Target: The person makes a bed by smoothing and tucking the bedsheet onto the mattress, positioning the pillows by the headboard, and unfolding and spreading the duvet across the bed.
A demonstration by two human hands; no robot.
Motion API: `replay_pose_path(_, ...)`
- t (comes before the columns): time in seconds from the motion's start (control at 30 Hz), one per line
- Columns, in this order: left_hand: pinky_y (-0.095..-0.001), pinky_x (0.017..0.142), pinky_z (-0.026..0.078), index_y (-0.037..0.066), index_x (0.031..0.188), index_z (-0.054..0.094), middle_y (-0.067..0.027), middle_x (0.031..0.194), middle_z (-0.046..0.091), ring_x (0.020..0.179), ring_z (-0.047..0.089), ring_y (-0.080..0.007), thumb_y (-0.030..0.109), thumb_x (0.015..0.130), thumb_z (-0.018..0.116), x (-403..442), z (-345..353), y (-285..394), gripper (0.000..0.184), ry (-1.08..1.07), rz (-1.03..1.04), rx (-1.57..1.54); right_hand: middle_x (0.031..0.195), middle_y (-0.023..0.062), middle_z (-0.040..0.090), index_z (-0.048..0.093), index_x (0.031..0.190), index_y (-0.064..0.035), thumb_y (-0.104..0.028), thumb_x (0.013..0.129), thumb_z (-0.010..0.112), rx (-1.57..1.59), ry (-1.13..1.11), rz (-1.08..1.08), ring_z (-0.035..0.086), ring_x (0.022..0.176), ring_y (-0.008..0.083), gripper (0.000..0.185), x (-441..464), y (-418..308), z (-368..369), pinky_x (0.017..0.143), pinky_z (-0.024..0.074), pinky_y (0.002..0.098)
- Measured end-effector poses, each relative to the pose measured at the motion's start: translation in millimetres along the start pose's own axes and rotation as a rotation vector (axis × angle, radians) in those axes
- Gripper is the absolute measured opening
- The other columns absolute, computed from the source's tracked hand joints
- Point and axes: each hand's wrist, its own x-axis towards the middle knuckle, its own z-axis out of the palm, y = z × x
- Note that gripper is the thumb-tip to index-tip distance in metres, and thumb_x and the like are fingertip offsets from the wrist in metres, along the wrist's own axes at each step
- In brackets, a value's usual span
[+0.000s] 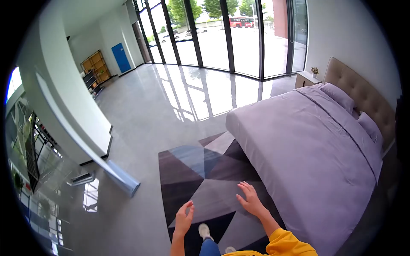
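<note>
Both hands are held out in mid-air above a geometric-patterned rug [181, 168] in grey, blue and black. My left hand [184, 217] has its fingers slightly bent and the thumb a little apart, with nothing in it. My right hand [251, 199] is open, fingers spread, and also holds nothing. Nearest to the right hand is the side of a bed [294, 145] covered in pale purple bedding; the hand does not touch it. Below, a white shoe [204, 231] stands on the rug between the hands.
Purple pillows [339, 97] lean by the tufted headboard [358, 87]. A nightstand [304, 80] with a small potted plant [314, 71] stands beyond the bed. Tall windows [213, 38] line the back. At left are a white pillar [79, 85], a tall leaning mirror-like panel [124, 179] and shelves [97, 67].
</note>
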Motion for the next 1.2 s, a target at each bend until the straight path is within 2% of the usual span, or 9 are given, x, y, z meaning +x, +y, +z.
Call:
replay_pose_path(0.1, -0.0305, 0.081, 0.039, 0.001, 0.100, 0.053, -0.0142, 0.097, 0.056, 0.093, 0.052, -0.0252, 0.017, 0.079, 0.052, 95, -11, 6, 0.026, -0.005, 0.112, 0.112, 0.117, 0.0150, 0.041, 0.042, 0.112, -0.0043, -0.019, 0.076, 0.053, -0.010, 0.081, -0.083, 0.034, 0.114, 0.0292, 0.041, 88, 9, 26, 0.095, 0.0231, 0.0427)
replay_pose_path(0.27, -0.0330, 0.079, 0.039, 0.001, 0.104, 0.050, -0.0135, 0.094, 0.056, 0.090, 0.052, -0.0255, 0.015, 0.079, 0.052, 281, -12, -37, 0.029, -0.123, 0.136, 0.205, 0.118, 0.0149, 0.040, 0.040, 0.114, -0.0041, -0.022, 0.078, 0.051, -0.121, 0.190, 0.050, 0.033, 0.115, 0.0281, 0.042, 203, 53, 47, 0.095, 0.0226, 0.0423)
replay_pose_path(0.47, -0.0330, 0.080, 0.038, 0.001, 0.107, 0.048, -0.0153, 0.099, 0.054, 0.094, 0.050, -0.0282, 0.015, 0.079, 0.053, 441, 92, 20, 0.032, -0.546, 0.377, 0.013, 0.117, 0.0167, 0.042, 0.041, 0.113, -0.0026, -0.021, 0.078, 0.050, -0.176, 0.452, 0.455, 0.038, 0.109, 0.0304, 0.040, 270, 135, 3, 0.091, 0.0299, 0.0359)
replay_pose_path(0.53, -0.0306, 0.080, 0.039, 0.001, 0.109, 0.046, -0.0146, 0.102, 0.053, 0.095, 0.050, -0.0246, 0.011, 0.078, 0.053, 482, 135, 23, 0.033, -0.619, 0.566, 0.081, 0.116, 0.0165, 0.042, 0.041, 0.113, -0.0022, -0.020, 0.077, 0.052, -0.252, 0.546, 0.552, 0.039, 0.107, 0.0312, 0.041, 272, 176, -8, 0.091, 0.0305, 0.0360)
replay_pose_path(0.67, -0.0323, 0.084, 0.038, 0.002, 0.106, 0.048, -0.0159, 0.103, 0.052, 0.098, 0.049, -0.0281, 0.012, 0.077, 0.054, 581, 219, 23, 0.031, -0.745, 0.782, 0.135, 0.115, 0.0161, 0.042, 0.042, 0.112, -0.0023, -0.020, 0.075, 0.054, -0.468, 0.686, 0.735, 0.039, 0.108, 0.0304, 0.043, 319, 270, -8, 0.091, 0.0299, 0.0368)
replay_pose_path(0.73, -0.0327, 0.083, 0.038, 0.003, 0.105, 0.049, -0.0155, 0.104, 0.052, 0.098, 0.048, -0.0294, 0.014, 0.077, 0.055, 626, 235, 29, 0.031, -0.867, 0.784, 0.190, 0.115, 0.0158, 0.042, 0.042, 0.112, -0.0025, -0.020, 0.074, 0.055, -0.414, 0.718, 0.754, 0.038, 0.108, 0.0300, 0.044, 362, 301, -4, 0.092, 0.0293, 0.0374)
replay_pose_path(0.9, -0.0345, 0.077, 0.040, 0.002, 0.102, 0.050, -0.0163, 0.098, 0.054, 0.091, 0.051, -0.0311, 0.017, 0.077, 0.056, 762, 272, 53, 0.031, -0.836, 0.699, 0.178, 0.118, 0.0159, 0.040, 0.041, 0.113, -0.0028, -0.019, 0.074, 0.054, -0.361, 0.621, 0.636, 0.034, 0.113, 0.0287, 0.044, 511, 351, -28, 0.094, 0.0253, 0.0385)
replay_pose_path(1.1, -0.0327, 0.077, 0.041, 0.003, 0.104, 0.050, -0.0132, 0.101, 0.054, 0.094, 0.050, -0.0275, 0.019, 0.080, 0.052, 959, 340, 78, 0.029, -0.774, 0.681, 0.381, 0.118, 0.0154, 0.039, 0.041, 0.113, -0.0019, -0.017, 0.075, 0.054, -0.502, 0.769, 0.523, 0.033, 0.113, 0.0286, 0.043, 666, 460, -76, 0.095, 0.0246, 0.0389)
replay_pose_path(1.2, -0.0329, 0.078, 0.040, 0.003, 0.105, 0.050, -0.0136, 0.101, 0.054, 0.095, 0.050, -0.0279, 0.021, 0.081, 0.051, 1056, 395, 95, 0.030, -0.812, 0.715, 0.459, 0.117, 0.0153, 0.040, 0.040, 0.113, -0.0021, -0.016, 0.075, 0.054, -0.547, 0.870, 0.623, 0.034, 0.112, 0.0284, 0.043, 696, 510, -105, 0.094, 0.0248, 0.0392)
